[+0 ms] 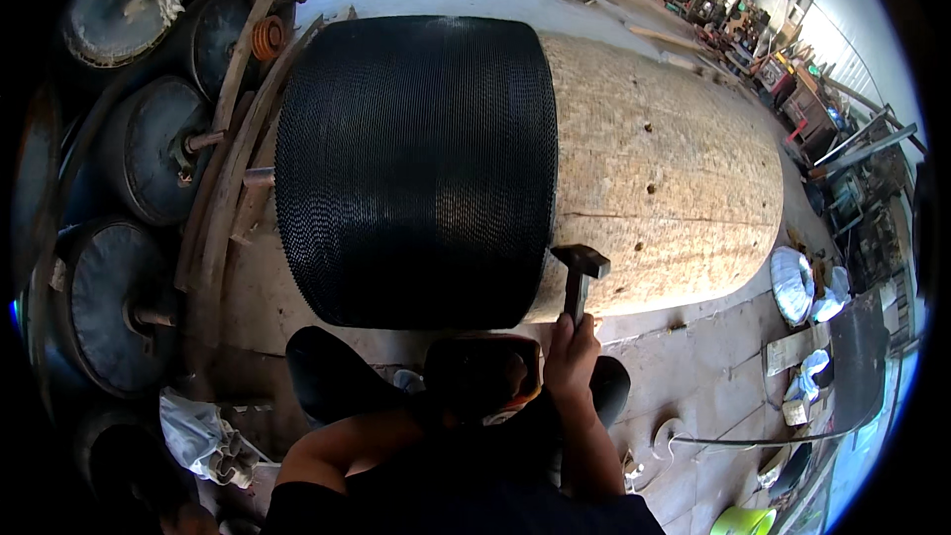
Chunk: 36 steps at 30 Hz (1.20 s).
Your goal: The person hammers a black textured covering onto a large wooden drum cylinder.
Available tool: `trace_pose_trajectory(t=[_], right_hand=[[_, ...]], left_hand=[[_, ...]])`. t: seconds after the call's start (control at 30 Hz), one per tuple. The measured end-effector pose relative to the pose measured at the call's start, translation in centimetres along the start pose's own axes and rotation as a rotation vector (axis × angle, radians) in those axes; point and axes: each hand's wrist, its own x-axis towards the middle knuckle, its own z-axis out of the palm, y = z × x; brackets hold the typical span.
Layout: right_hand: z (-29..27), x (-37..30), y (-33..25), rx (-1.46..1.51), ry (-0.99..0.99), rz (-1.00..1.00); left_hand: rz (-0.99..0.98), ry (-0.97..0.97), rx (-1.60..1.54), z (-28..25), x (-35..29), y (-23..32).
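Note:
A large wooden roller [664, 154] lies crosswise in front of me, its pale surface dotted with several small dark holes. Around its left part wraps a black, finely ridged covering [416, 168] with a jagged left edge. My right hand [572, 357] grips the handle of a hammer [581, 263], whose dark head is over the roller's near side, close to the covering's right edge. A dark container with an orange-yellow rim [536, 376] sits between my knees. My left forearm [357, 444] reaches toward it; the left hand is lost in shadow there, its fingers unclear.
Several dark rollers with metal shafts [163, 151] are stacked along the left, beside long wooden planks [226, 154]. White plastic bags [792, 284] and a dark curved sheet [857, 362] lie at the right. A yellow-green bucket [743, 520] stands at the lower right.

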Motion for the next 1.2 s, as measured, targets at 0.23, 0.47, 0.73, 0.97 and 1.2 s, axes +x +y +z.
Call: trace_pose_trajectory(t=[0.23, 0.47, 0.73, 0.97, 1.2], right_hand=[[-0.4, -1.3, -0.1, 0.177, 0.305, -0.26], [-1.5, -2.1, -1.4, 0.303, 0.159, -0.147], [-1.0, -1.4, -0.8, 0.054, 0.011, 0.041], [-0.5, -0.5, 0.5, 0.159, 0.298, -0.256], [-1.9, -3.1, -1.7, 0.16, 0.126, -0.053]], left_hand=[[0.558, 0.627, 0.724, -11.2, 7.7, 7.7], [0.645, 0.895, 1.223, -18.8, 13.1, 10.3], [0.683, 0.919, 1.17, -18.6, 13.2, 8.7], [0.688, 0.872, 1.122, -18.6, 13.1, 9.7], [0.712, 0.908, 1.118, -18.4, 12.9, 9.3]])
